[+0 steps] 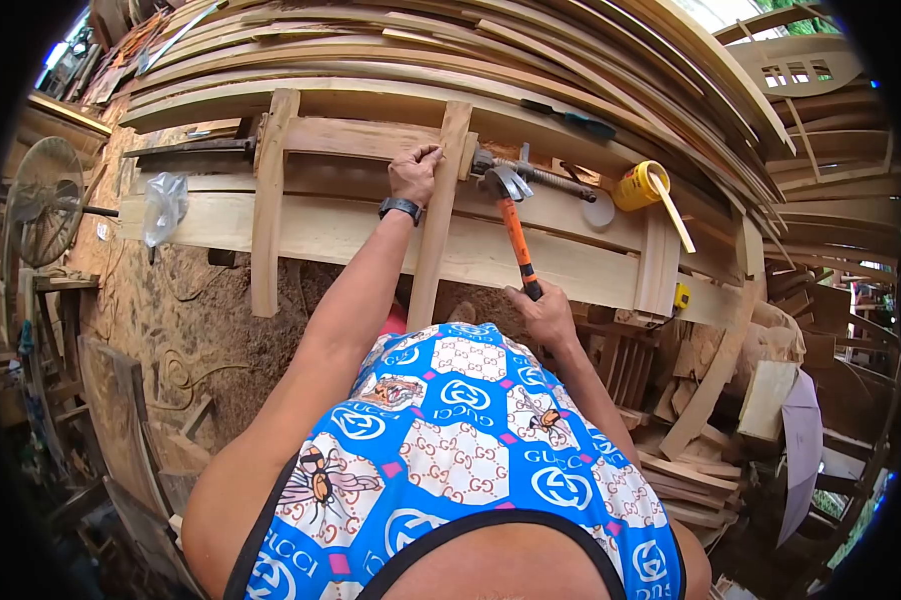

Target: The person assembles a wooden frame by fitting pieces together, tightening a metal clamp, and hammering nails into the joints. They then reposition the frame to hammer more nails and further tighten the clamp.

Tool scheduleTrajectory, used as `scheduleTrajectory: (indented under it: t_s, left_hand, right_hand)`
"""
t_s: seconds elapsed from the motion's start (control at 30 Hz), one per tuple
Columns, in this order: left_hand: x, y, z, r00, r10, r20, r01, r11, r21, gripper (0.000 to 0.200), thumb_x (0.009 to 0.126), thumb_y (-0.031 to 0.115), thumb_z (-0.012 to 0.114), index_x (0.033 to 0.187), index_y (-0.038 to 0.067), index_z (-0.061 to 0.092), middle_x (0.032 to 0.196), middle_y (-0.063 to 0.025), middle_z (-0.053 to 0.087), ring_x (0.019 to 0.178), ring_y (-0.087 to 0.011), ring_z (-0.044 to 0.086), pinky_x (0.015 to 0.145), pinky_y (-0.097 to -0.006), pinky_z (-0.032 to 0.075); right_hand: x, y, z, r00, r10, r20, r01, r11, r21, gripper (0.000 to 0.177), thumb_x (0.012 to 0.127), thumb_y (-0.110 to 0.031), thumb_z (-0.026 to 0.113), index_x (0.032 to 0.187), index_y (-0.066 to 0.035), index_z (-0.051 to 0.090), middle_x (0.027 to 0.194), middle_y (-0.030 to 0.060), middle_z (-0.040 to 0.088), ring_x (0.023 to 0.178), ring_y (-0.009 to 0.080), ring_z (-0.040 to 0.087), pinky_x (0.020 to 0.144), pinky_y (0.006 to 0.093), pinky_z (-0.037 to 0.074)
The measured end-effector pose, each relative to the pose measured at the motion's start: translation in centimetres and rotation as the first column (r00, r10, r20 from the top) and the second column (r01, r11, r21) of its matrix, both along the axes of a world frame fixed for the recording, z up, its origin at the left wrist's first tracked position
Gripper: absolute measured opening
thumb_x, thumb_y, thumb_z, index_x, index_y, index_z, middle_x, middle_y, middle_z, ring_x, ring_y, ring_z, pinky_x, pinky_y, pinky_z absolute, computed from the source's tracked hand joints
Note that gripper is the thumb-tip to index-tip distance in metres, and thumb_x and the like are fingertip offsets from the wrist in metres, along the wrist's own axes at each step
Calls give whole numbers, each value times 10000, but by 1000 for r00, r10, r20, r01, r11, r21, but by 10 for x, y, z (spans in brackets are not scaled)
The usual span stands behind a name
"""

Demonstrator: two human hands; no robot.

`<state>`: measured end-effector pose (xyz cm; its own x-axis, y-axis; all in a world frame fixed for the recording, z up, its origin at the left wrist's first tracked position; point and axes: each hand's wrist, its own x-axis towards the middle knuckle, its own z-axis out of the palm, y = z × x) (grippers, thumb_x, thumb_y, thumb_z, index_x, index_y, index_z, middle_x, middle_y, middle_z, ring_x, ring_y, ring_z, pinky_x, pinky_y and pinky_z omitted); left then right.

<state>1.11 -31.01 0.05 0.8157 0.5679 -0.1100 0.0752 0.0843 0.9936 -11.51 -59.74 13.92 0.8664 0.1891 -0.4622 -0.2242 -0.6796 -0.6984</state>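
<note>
My left hand (414,176), with a dark watch at the wrist, is closed in a pinch against the right upright slat (437,225) of a wooden frame. Whatever its fingertips hold is too small to make out. A crosspiece (361,138) joins this slat to the left upright slat (269,225), and the frame lies across the bench planks (351,230). In my right hand (548,314) is a claw hammer (516,235), gripped low on its orange and black handle. Its metal head is raised just right of the slat, near a long bar clamp (546,178).
Long boards (411,45) are stacked behind the bench. On the right are a yellow tub (631,188) with a stick in it and a yellow tape measure (682,296). A clear plastic bag (166,208) and a fan (46,200) are on the left. Sawdust covers the floor.
</note>
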Motion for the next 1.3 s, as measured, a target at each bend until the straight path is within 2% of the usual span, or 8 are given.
scheduleTrajectory:
  t_s: [0.3, 0.47, 0.73, 0.8, 0.93, 1.0, 1.13, 1.3]
  left_hand:
    - [-2, 2, 5, 1000, 24, 11, -24, 999, -37, 158, 936, 147, 715, 1011, 20, 769, 827, -26, 736, 754, -88, 670, 707, -262, 543]
    - [-7, 1, 21, 999, -15, -46, 17, 999, 37, 182, 941, 185, 721, 1027, 32, 770, 845, 5, 727, 774, -70, 634, 728, -254, 519]
    - [-1, 3, 4, 999, -21, -41, 26, 990, 139, 174, 942, 175, 716, 1021, 30, 768, 843, -1, 729, 773, -72, 635, 723, -254, 518]
    - [-1, 4, 1, 999, -20, -33, 25, 987, 161, 173, 943, 173, 713, 1019, 27, 767, 840, -1, 729, 773, -72, 635, 722, -254, 517]
    - [-2, 4, 4, 999, -52, 6, 51, 986, 159, 168, 940, 162, 707, 1017, 24, 765, 829, -7, 726, 762, -81, 635, 724, -260, 519]
    - [-3, 4, 5, 998, -57, 14, 53, 983, 177, 166, 940, 160, 706, 1019, 27, 765, 821, -11, 723, 757, -84, 634, 725, -263, 520]
    - [-6, 3, 18, 996, -89, 22, 78, 951, 298, 156, 932, 147, 703, 1032, 43, 764, 866, -64, 743, 794, -131, 669, 746, -291, 529]
    - [-4, 2, 7, 982, -105, 159, 24, 895, 446, 146, 889, 100, 732, 1019, 43, 764, 943, -124, 758, 858, -209, 704, 782, -332, 542]
  right_hand:
    - [2, 1, 3, 1000, 19, -9, -19, 1000, 2, 380, 886, -304, 753, 735, -3, 576, 580, 21, 508, 563, 114, 451, 529, 350, 403]
    - [9, 6, -2, 999, 35, -1, -35, 998, 54, 377, 888, -312, 749, 753, 3, 593, 577, 21, 514, 560, 111, 463, 527, 347, 402]
    - [27, 23, 11, 995, 96, 18, -97, 995, 20, 382, 895, -321, 744, 759, -1, 586, 573, 19, 506, 548, 114, 447, 516, 350, 389]
    - [31, 27, 13, 994, 107, 15, -108, 993, 50, 340, 927, -297, 738, 772, -30, 595, 603, -38, 497, 557, 61, 437, 498, 297, 363]
    - [40, 36, 19, 990, 133, 49, -137, 987, 80, 343, 928, -295, 736, 767, -31, 588, 602, -41, 476, 561, 63, 417, 502, 301, 357]
    - [44, 41, 21, 980, 159, 122, -168, 984, 66, 430, 907, -344, 737, 751, 10, 550, 563, 52, 479, 545, 149, 438, 528, 381, 391]
    - [50, 54, 33, 969, 185, 162, -195, 980, 48, 437, 909, -346, 734, 755, 17, 546, 562, 79, 468, 542, 165, 437, 533, 387, 390]
    - [58, 58, 18, 948, 230, 219, -216, 973, -85, 465, 910, -396, 723, 774, 26, 583, 572, 148, 528, 530, 272, 483, 563, 444, 417]
